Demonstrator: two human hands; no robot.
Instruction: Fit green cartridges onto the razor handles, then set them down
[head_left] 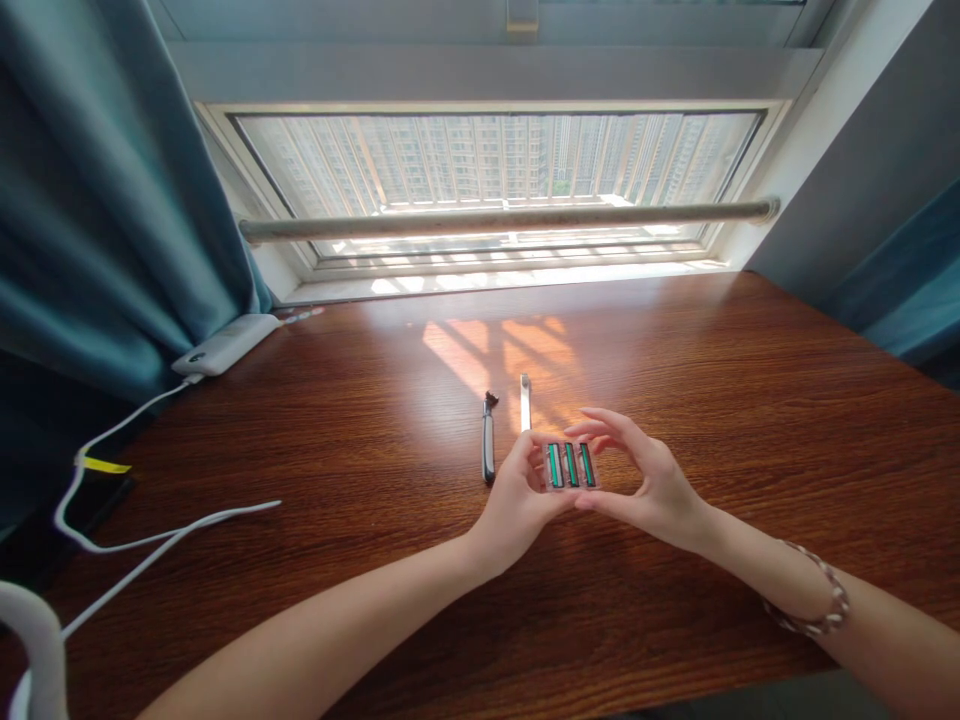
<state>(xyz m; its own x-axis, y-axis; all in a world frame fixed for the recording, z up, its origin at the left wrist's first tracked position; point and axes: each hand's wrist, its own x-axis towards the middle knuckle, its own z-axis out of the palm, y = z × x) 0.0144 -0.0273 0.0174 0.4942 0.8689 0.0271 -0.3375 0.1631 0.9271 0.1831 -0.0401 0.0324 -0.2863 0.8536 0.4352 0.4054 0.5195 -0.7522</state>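
A: Where do we stand?

B: Early, we judge. The case [597, 484] is up in both hands, near the centre of our view. Three green-striped blades [571, 465] sit in it side by side; we see none lying loose. Whether a cover closes it, we cannot tell.

A: Hands?

B: Our left hand [517, 505] grips the left end, thumb along the lower edge. Our right hand [660, 490] holds it more loosely, thumb at the lower edge, fingers arched by the upper.

A: And the razor [488, 440]?

B: Untouched on the table [750, 450], ten o'clock from the case, just beyond our left hand. We cannot make out whether its head carries a blade.

A: Other items, obstructions?

B: A pale stick [525, 402] at eleven o'clock, its near end hidden behind our left hand. Well apart, a white box [229, 345] at ten o'clock and a white cable [232, 512] at nine. We judge neither obstructs us.
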